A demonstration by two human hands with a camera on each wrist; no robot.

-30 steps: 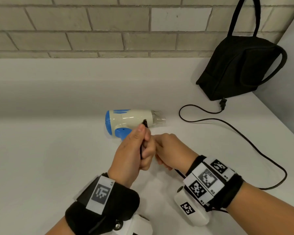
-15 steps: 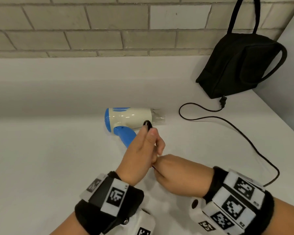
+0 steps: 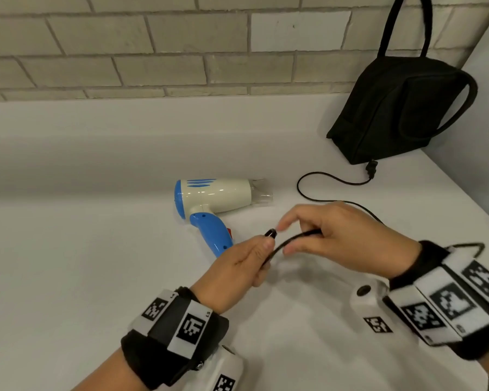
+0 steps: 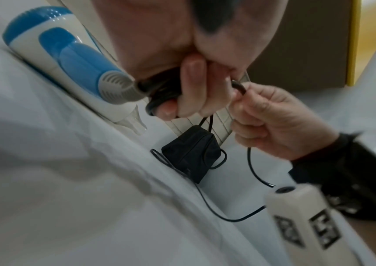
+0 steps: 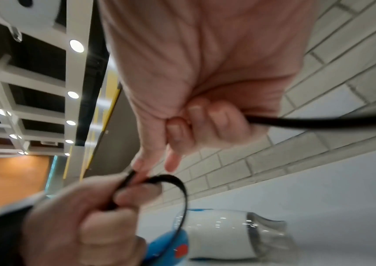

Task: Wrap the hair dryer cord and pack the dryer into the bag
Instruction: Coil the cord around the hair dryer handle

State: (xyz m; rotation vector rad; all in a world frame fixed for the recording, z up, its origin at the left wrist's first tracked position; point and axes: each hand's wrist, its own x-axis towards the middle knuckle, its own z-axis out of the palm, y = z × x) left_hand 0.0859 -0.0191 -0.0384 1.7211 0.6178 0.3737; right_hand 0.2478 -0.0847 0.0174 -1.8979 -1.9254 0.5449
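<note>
Left hand (image 3: 237,263) fisted round a small folded loop of thin black rubbery cord (image 3: 290,239). Right hand (image 3: 342,238) just beside it, three fingers curled on the same cord, thumb and forefinger loose. Glossy white-and-blue plastic dryer (image 3: 215,201) lying on its side on the smooth white counter (image 3: 68,277), untouched. Beyond, plug (image 3: 372,168) touching the soft black fabric bag (image 3: 395,108), upright against the brick wall (image 3: 124,52); contents not visible.

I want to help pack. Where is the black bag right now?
In the head view the black bag stands at the far right of the white counter, against the brick wall; the cord's plug lies just in front of it.
</note>
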